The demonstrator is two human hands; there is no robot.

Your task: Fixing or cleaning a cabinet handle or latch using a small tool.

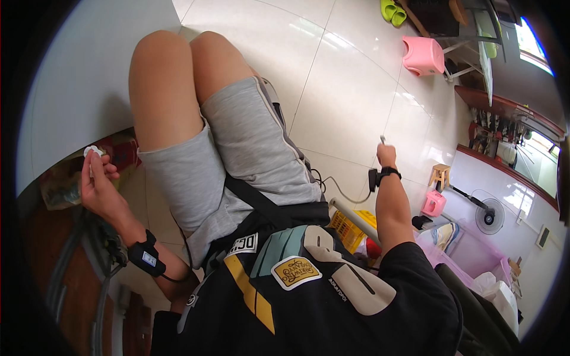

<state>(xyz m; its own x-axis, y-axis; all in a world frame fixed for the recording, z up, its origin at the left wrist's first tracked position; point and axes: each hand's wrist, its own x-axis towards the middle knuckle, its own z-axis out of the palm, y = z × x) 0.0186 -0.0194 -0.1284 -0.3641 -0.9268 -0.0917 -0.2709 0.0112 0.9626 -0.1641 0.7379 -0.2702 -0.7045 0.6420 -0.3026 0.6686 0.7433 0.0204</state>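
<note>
My left hand is out at the left beside my bare knee, its thumb and fingers closed on a small white object, too small to name exactly. My right hand is held out to the right, away from my thighs, closed on a small silvery object that pokes up from the fist; I cannot make out what it is. My legs, in grey shorts, are in the middle. Black strapped devices are on both my forearms, with cables running from them.
A white panel stands at the left. Around me are a tiled floor, pink stools, green slippers, a wooden stool, a standing fan, a yellow crate and a pink bin.
</note>
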